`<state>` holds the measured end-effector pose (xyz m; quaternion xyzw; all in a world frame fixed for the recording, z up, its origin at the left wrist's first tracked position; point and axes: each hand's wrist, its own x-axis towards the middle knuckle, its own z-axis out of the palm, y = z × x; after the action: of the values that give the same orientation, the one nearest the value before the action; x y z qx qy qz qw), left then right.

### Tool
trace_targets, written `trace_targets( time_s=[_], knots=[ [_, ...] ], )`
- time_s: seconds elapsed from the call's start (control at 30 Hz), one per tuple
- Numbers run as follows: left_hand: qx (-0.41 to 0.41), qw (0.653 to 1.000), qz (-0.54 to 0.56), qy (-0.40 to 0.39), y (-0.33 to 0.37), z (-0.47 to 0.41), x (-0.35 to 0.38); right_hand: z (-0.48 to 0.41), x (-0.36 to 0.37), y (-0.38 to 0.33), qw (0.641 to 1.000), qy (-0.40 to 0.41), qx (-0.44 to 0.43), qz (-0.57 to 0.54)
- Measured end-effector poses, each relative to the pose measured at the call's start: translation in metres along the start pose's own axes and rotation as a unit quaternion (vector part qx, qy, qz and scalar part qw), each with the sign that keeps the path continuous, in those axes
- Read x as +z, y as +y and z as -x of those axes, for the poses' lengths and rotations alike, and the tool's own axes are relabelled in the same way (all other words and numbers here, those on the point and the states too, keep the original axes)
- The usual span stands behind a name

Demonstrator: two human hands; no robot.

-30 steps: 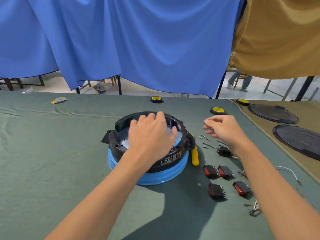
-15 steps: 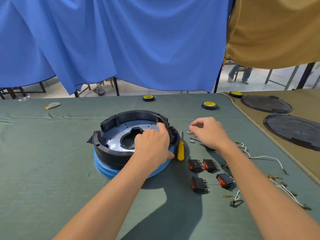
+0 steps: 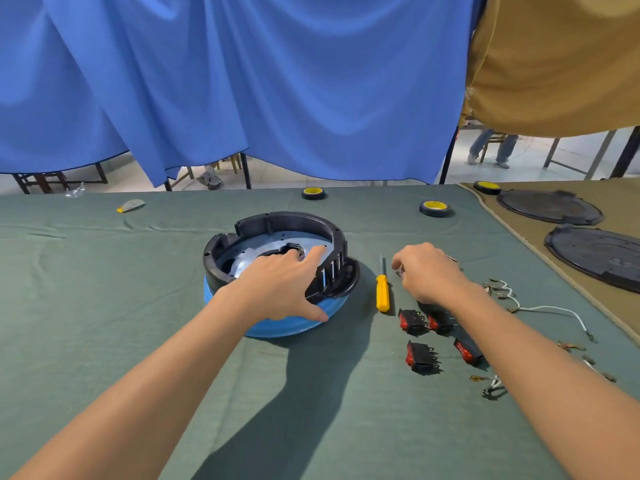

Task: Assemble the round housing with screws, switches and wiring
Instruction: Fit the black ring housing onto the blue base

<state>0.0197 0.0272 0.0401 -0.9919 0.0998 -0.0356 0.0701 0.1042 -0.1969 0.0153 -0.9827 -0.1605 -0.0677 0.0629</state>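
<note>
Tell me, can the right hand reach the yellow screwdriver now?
Probably yes: the screwdriver lies uncovered on the cloth just beside the right hand, and nothing stands between them.

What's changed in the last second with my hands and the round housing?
The left hand slid from the top of the round housing to its near rim, fingers on the metal plate inside. The housing moved left, off the yellow screwdriver it had touched. The right hand stayed past the rocker switches; these and the wires unmoved.
</note>
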Motion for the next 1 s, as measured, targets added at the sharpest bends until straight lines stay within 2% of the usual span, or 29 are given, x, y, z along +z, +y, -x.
trace_targets(
  time_s=[0.1,0.17,0.27,0.37,0.47,0.63,0.87,1.0],
  knots=[
    [0.020,1.000,0.005,-0.002,-0.011,0.003,0.003,-0.002,-0.010,-0.006,0.994,0.011,-0.015,-0.107],
    [0.018,0.999,0.031,-0.035,-0.016,0.003,0.003,-0.002,-0.020,-0.014,0.982,0.028,-0.037,-0.184],
    [-0.038,0.981,0.157,-0.110,-0.016,-0.003,-0.009,-0.002,-0.034,-0.026,0.969,0.065,-0.073,-0.227],
    [-0.118,0.960,0.236,-0.096,-0.009,-0.019,-0.016,-0.007,-0.039,-0.036,0.961,0.091,-0.089,-0.247],
    [-0.166,0.959,0.210,-0.096,0.007,-0.036,-0.014,-0.014,-0.039,-0.041,0.955,0.109,-0.080,-0.264],
    [-0.192,0.962,0.172,-0.089,0.026,-0.049,-0.001,-0.024,-0.035,-0.048,0.954,0.108,-0.077,-0.269],
    [-0.161,0.977,0.118,-0.071,0.021,-0.044,0.002,-0.024,-0.035,-0.052,0.953,0.115,-0.082,-0.269],
    [-0.126,0.972,0.155,-0.123,-0.001,-0.033,-0.002,-0.021,-0.039,-0.054,0.951,0.117,-0.094,-0.271]
  ],
)
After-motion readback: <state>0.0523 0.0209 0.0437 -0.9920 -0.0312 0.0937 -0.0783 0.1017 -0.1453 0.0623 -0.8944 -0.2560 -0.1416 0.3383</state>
